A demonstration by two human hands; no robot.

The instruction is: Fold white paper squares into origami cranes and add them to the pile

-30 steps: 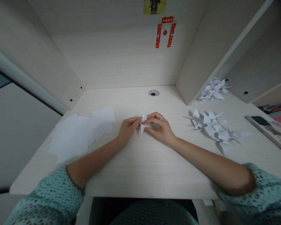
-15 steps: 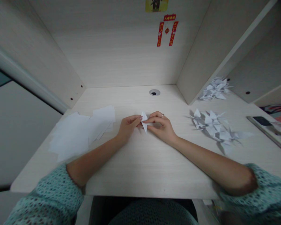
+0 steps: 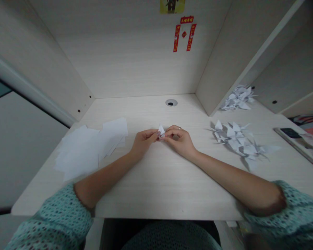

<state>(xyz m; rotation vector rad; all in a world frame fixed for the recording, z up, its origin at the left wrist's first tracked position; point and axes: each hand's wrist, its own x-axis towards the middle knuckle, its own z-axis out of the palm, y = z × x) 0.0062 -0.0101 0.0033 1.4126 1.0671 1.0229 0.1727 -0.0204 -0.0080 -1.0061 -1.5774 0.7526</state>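
Note:
A small folded piece of white paper (image 3: 161, 130) is held up over the middle of the desk, its pointed tip upward. My left hand (image 3: 143, 141) pinches it from the left between thumb and fingers. From the other side, the thumb and fingertips of my right hand (image 3: 179, 139), which has a ring on one finger, close on its lower right part. The fingertips hide the lower part of the paper. To the right lies a group of folded white paper cranes (image 3: 234, 135). White paper sheets (image 3: 79, 149) are spread in an overlapping stack to the left.
A second heap of folded paper (image 3: 240, 98) lies behind the right divider (image 3: 224, 66). A phone (image 3: 297, 144) rests at the far right. The desk (image 3: 146, 187) has a round cable hole (image 3: 171, 102) near its back panel, which carries red stickers (image 3: 187, 19).
The downward point of the folded paper has been folded up between my fingertips and no longer hangs below them. My right fingers have drawn together at its lower edge.

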